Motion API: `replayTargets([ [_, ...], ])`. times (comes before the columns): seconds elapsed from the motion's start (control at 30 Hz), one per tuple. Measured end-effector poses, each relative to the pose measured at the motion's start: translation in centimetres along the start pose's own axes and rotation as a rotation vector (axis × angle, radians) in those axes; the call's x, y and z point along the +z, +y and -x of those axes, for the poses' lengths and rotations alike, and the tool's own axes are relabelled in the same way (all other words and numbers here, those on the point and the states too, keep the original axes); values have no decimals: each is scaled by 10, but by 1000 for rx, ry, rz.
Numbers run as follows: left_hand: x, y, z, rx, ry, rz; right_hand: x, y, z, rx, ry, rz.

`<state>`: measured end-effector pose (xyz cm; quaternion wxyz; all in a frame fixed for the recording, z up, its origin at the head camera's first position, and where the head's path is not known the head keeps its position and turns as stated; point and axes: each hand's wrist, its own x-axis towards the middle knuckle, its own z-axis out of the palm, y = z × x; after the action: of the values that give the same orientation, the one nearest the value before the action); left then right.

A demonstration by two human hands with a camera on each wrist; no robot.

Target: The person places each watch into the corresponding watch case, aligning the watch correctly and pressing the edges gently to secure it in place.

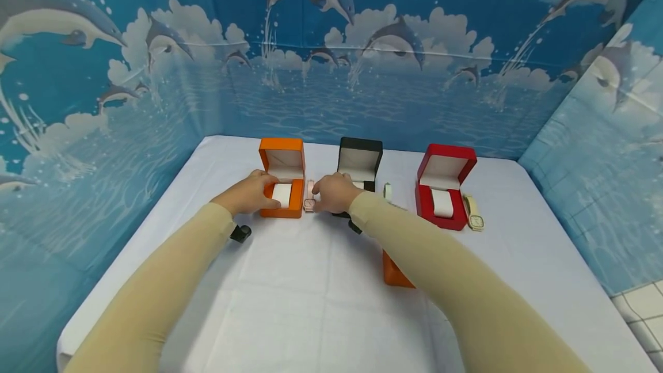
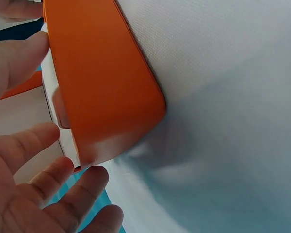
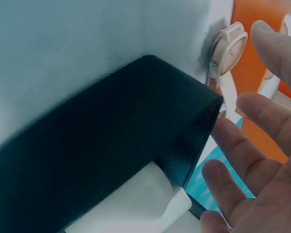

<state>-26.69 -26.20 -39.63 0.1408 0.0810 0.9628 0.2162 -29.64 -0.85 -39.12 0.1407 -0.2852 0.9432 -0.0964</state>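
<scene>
An orange watch box (image 1: 297, 197) stands with its lid up, a white cushion (image 1: 282, 195) inside it. My left hand (image 1: 251, 193) is at the box's left side, thumb and fingers spread over its edges by the cushion. Just right of that box lies a pink watch (image 1: 309, 205), its round-cornered case (image 3: 231, 52) facing up in the right wrist view. My right hand (image 1: 335, 193) hovers beside the watch, thumb and fingers parted with nothing between them. Behind this hand is an open black watch box (image 1: 361, 144), partly hidden, with a white cushion (image 3: 136, 204) in it.
An open red watch box (image 1: 456, 222) stands to the right, with a yellow-strapped watch (image 1: 475, 221) beside it. A pale watch (image 1: 388, 191) lies right of the black box. Nearer, an orange object (image 1: 396, 272) is half covered by the right sleeve. White cloth covers the table (image 1: 290, 315).
</scene>
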Motion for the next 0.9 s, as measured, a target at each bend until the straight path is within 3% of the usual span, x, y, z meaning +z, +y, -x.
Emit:
replayTargets([
  [0.3, 3, 2, -3, -20, -8, -2, 12, 6, -8, 33, 14, -4],
  [0.63, 4, 0, -8, -45, -21, -12, 30, 7, -14, 68, 107, 16],
  [0.9, 4, 3, -10, -60, -17, -16, 34, 5, -14, 89, 135, 8],
])
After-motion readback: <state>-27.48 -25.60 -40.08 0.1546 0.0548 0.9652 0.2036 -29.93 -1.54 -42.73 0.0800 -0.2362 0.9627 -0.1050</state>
